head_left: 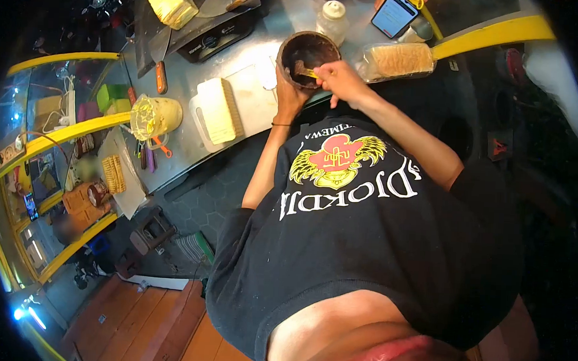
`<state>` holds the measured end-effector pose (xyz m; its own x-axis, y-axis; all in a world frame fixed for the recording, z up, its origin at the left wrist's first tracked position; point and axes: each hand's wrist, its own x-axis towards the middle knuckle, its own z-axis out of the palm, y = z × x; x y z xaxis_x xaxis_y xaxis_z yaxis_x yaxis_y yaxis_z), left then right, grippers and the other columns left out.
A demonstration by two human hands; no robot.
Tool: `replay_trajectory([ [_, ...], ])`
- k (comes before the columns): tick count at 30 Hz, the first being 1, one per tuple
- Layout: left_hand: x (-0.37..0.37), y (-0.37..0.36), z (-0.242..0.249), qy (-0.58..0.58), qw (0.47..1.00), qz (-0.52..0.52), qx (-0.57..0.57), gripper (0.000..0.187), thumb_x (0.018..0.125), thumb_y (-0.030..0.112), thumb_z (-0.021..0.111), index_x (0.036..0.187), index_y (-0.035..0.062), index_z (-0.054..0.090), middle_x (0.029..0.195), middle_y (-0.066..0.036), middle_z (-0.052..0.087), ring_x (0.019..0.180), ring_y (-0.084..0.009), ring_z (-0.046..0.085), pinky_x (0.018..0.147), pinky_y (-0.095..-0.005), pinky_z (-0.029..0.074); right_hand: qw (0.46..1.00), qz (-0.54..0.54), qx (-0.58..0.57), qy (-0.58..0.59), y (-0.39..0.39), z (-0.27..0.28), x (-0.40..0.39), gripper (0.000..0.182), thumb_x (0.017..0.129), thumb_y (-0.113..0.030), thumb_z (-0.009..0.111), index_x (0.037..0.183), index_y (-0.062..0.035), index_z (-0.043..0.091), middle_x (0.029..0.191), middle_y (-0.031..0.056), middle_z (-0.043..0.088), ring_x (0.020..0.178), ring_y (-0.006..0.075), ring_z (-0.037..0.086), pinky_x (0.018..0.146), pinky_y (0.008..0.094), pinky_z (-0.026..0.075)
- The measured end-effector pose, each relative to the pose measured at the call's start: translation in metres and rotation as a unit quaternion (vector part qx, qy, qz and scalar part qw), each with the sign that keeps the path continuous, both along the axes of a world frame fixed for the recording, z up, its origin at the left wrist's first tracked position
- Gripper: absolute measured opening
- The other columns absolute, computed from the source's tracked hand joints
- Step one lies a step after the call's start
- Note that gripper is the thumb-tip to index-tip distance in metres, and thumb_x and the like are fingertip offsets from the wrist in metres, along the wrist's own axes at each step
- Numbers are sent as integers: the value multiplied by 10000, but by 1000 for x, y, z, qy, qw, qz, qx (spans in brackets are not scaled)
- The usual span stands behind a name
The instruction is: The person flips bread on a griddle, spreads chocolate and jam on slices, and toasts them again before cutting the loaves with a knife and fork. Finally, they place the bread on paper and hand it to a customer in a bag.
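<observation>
My left hand [291, 93] is wrapped round the near left side of a dark brown round bowl [282, 54], which is tilted and holds something dark. In my right hand [340, 81] is the yellow handle of a small utensil [303, 69], its brownish end inside the bowl; I cannot make out its exact type. Left of the bowl, a pale loaf of bread [220, 111] lies on a white cutting board [251, 92]. To the right sits a clear-wrapped pack of bread [400, 60]. A white-capped jar [333, 20] stands just behind the bowl.
Another loaf [172, 5] sits on a dark griddle [209, 16] at the back left, near an orange-handled spatula [160, 77]. A tub of yellow spread [156, 118] is at the counter's left. A phone [395, 15] stands at the back right, beside a yellow frame [495, 36].
</observation>
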<state>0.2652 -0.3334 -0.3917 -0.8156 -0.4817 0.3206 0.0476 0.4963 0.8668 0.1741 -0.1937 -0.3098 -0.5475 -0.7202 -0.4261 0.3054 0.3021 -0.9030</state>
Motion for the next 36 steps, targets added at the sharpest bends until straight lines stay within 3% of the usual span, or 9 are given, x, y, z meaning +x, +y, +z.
replay_trajectory([
  [8,7,30,-18,18,992,122,-37,948,656,250,852,1393,-10,315,1363,-218,411,1276,-385,406,1065,-444,330,928,-103,-25,-358,9,16,20,197,1007,-207,487,935,-26,516,681,12,491,423,63,342,420,189,341],
  [12,9,33,-25,2,991,137,-9,992,680,279,847,1426,-12,259,1400,-225,377,1310,-391,374,1087,-447,305,756,-154,-155,-617,7,-9,15,192,1016,-195,485,914,-34,461,600,-42,391,408,55,286,358,184,243],
  [17,12,27,-32,-4,987,159,32,1020,518,164,945,1345,43,359,1270,-114,521,1151,-260,536,1008,-359,437,980,36,-9,-197,45,36,-1,294,1007,-266,489,862,-25,576,536,-46,423,387,77,342,350,235,340],
  [20,10,24,-19,2,987,158,-13,1038,520,177,947,1351,37,341,1280,-134,515,1158,-270,533,1001,-368,441,961,140,74,225,53,45,-19,347,997,-247,472,795,0,607,527,-17,463,365,94,410,359,251,417],
  [24,13,21,-27,-1,993,119,-27,1048,606,195,896,1416,-20,267,1330,-182,446,1209,-324,483,1051,-406,373,967,210,84,117,34,19,-16,320,1002,-251,470,819,-17,588,541,-29,444,375,88,398,365,275,427],
  [27,12,22,-33,-4,992,125,-31,1078,598,188,894,1428,-20,238,1328,-194,443,1214,-339,477,1053,-410,371,952,49,-35,-300,32,4,-2,250,1013,-270,479,888,-61,536,581,-61,411,416,62,324,409,275,363],
  [30,9,26,-29,7,988,152,13,1109,556,187,912,1423,-5,247,1327,-194,444,1218,-341,471,1054,-409,371,922,4,-48,-383,44,8,25,245,1013,-276,482,889,-73,538,579,-73,410,418,44,296,430,255,350],
  [34,11,19,-27,1,988,150,28,1135,505,191,936,1411,24,272,1333,-189,441,1224,-335,464,1055,-407,373,994,107,1,-21,74,19,-1,331,1003,-309,500,824,-39,568,546,-72,367,422,30,345,324,220,360],
  [36,12,20,-16,-3,990,144,8,1147,513,188,933,1425,26,257,1341,-185,436,1226,-334,465,1055,-406,373,988,139,51,-45,77,26,-11,338,1002,-311,500,810,-41,566,521,-74,347,399,25,326,335,212,364],
])
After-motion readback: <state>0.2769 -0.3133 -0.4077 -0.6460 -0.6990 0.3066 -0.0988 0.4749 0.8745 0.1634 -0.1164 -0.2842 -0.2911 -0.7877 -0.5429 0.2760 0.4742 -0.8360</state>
